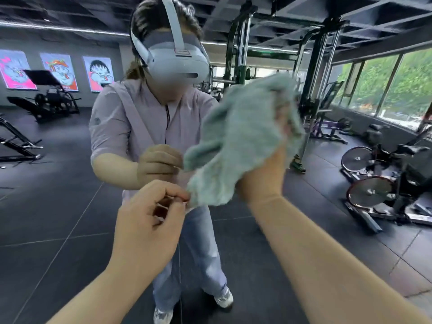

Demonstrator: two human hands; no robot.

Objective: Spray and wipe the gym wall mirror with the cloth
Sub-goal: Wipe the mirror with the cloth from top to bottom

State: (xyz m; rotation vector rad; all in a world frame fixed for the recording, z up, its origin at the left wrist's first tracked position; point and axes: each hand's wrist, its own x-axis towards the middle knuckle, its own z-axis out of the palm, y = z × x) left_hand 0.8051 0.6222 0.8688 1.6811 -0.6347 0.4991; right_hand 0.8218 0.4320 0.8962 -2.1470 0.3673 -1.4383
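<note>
As it hangs bunched before the mirror (58, 188), the green cloth (238, 141) is held up by the right grip (264, 176), fingers closed into its folds. The left grip (149, 220), fingers curled, pinches the cloth's lower corner between thumb and forefinger. In the glass stands the person's reflection (131, 127) in a grey headset (177, 59), exercise bikes (378, 183) reflected at right.
</note>
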